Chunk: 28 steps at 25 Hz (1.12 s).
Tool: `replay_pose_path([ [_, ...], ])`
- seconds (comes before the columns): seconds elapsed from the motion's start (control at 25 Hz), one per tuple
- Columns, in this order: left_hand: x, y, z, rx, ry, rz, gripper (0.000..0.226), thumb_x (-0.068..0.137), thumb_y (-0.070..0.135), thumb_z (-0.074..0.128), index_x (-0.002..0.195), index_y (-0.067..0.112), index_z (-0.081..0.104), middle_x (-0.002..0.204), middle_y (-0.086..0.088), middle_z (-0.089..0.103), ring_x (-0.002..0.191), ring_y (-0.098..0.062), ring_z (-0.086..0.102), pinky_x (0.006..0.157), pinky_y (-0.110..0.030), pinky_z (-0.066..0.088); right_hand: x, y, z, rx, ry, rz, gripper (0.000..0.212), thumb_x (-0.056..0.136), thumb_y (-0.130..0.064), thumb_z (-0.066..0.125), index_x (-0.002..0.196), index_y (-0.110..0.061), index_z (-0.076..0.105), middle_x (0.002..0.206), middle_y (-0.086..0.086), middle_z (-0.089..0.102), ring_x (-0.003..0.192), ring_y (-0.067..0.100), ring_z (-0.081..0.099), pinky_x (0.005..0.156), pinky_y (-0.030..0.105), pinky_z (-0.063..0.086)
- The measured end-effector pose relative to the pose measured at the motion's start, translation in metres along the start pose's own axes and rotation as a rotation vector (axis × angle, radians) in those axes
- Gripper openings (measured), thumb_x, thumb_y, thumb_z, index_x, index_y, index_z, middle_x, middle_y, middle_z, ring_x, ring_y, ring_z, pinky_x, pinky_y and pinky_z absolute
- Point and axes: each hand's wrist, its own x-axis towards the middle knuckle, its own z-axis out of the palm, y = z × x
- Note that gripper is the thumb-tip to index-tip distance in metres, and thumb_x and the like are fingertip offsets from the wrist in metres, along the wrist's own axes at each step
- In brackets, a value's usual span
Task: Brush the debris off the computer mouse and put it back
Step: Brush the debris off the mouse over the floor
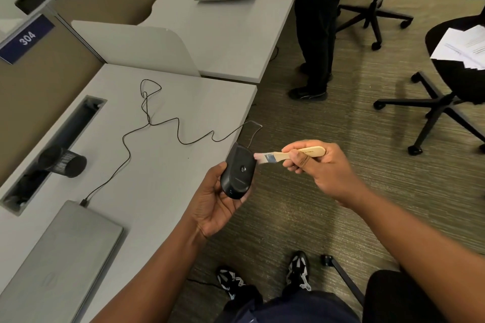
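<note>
My left hand [214, 202] grips a black wired computer mouse [238, 173], turned underside up, just past the desk's right edge over the carpet. My right hand [320, 168] holds a small wooden-handled brush [288, 155] with a blue ferrule. Its pale bristles touch the mouse's upper right side. The mouse's thin black cable [162, 123] snakes back across the grey desk [162, 191] to a closed grey laptop [60, 257].
A black mesh pen cup [63, 161] lies on its side by the desk's cable slot. Another person's legs [315, 34] stand beyond the desk. Black office chairs [446, 92] carrying papers stand on the carpet at right. A second desk [231, 21] lies further back.
</note>
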Motion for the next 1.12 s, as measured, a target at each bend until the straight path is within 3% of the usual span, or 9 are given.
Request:
replay_pose_path([
  [0.12, 0.004, -0.002, 0.000, 0.024, 0.007, -0.009, 0.091, 0.046, 0.027, 0.111, 0.125, 0.009, 0.071, 0.130, -0.026, 0.070, 0.108, -0.038, 0.074, 0.076, -0.045, 0.069, -0.002, -0.002, 0.007, -0.068, -0.001, -0.110, 0.023, 0.093, -0.052, 0.069, 0.112, -0.044, 0.077, 0.102, 0.003, 0.081, 0.094, 0.037, 0.074, 0.076, 0.054, 0.059],
  [0.24, 0.005, -0.001, 0.002, 0.090, 0.023, 0.026, 0.065, 0.047, 0.032, 0.110, 0.104, 0.012, 0.086, 0.122, -0.022, 0.075, 0.106, -0.034, 0.075, 0.082, -0.041, 0.066, -0.002, 0.000, 0.015, -0.225, -0.069, -0.159, 0.020, 0.098, -0.033, 0.070, 0.117, -0.035, 0.077, 0.107, -0.008, 0.079, 0.093, 0.021, 0.074, 0.072, 0.040, 0.059],
  [0.28, 0.005, 0.000, 0.003, 0.104, 0.034, 0.042, 0.057, 0.050, 0.034, 0.108, 0.099, 0.014, 0.088, 0.119, -0.020, 0.077, 0.102, -0.032, 0.077, 0.081, -0.039, 0.067, -0.002, 0.001, 0.016, -0.253, -0.084, -0.144, 0.020, 0.098, -0.029, 0.070, 0.116, -0.033, 0.078, 0.105, -0.008, 0.079, 0.090, 0.021, 0.074, 0.072, 0.042, 0.060],
  [0.4, 0.006, 0.003, 0.007, 0.079, 0.110, 0.083, 0.029, 0.076, 0.031, 0.091, 0.098, 0.013, 0.088, 0.113, -0.019, 0.078, 0.096, -0.030, 0.077, 0.077, -0.037, 0.067, -0.007, 0.005, 0.016, -0.262, -0.143, -0.127, 0.019, 0.097, -0.024, 0.071, 0.115, -0.027, 0.079, 0.100, -0.003, 0.079, 0.084, 0.022, 0.073, 0.071, 0.038, 0.060],
  [0.52, 0.008, 0.005, 0.009, 0.053, 0.193, 0.123, 0.043, 0.079, 0.029, 0.081, 0.117, 0.008, 0.074, 0.105, -0.019, 0.079, 0.095, -0.031, 0.075, 0.071, -0.037, 0.067, -0.013, 0.005, 0.016, -0.283, -0.227, -0.165, 0.020, 0.098, -0.020, 0.071, 0.116, -0.024, 0.079, 0.103, -0.012, 0.079, 0.091, 0.010, 0.073, 0.076, 0.023, 0.057],
  [0.68, 0.004, 0.005, 0.008, 0.042, 0.212, 0.118, 0.054, 0.079, 0.027, 0.080, 0.128, 0.008, 0.066, 0.109, -0.021, 0.078, 0.094, -0.031, 0.077, 0.067, -0.038, 0.069, -0.010, 0.002, 0.009, -0.392, -0.273, -0.129, 0.017, 0.098, -0.019, 0.072, 0.112, -0.024, 0.080, 0.094, -0.009, 0.078, 0.083, 0.017, 0.071, 0.073, 0.041, 0.059],
  [0.88, 0.002, 0.003, 0.012, -0.005, 0.173, 0.097, 0.051, 0.079, 0.022, 0.080, 0.124, 0.002, 0.065, 0.112, -0.021, 0.079, 0.095, -0.029, 0.081, 0.068, -0.036, 0.068, -0.012, -0.005, 0.018, -0.294, -0.167, -0.346, 0.019, 0.096, -0.021, 0.071, 0.112, -0.015, 0.080, 0.098, -0.011, 0.076, 0.088, 0.012, 0.072, 0.074, 0.017, 0.051],
  [1.0, 0.003, 0.003, 0.016, 0.010, 0.194, 0.111, 0.048, 0.076, 0.023, 0.081, 0.117, 0.003, 0.067, 0.113, -0.019, 0.074, 0.099, -0.029, 0.077, 0.070, -0.036, 0.068, -0.015, 0.002, 0.031, -0.284, -0.180, -0.383, 0.019, 0.094, -0.011, 0.072, 0.111, -0.010, 0.080, 0.104, -0.007, 0.076, 0.090, 0.012, 0.073, 0.076, 0.017, 0.051],
  [1.12, 0.003, 0.003, 0.018, -0.010, 0.214, 0.129, 0.056, 0.076, 0.024, 0.082, 0.127, 0.004, 0.067, 0.118, -0.019, 0.074, 0.100, -0.030, 0.078, 0.074, -0.040, 0.069, -0.016, 0.010, 0.028, -0.206, -0.180, -0.303, 0.019, 0.090, -0.003, 0.072, 0.106, -0.008, 0.081, 0.099, -0.002, 0.077, 0.077, 0.009, 0.070, 0.066, 0.016, 0.049],
])
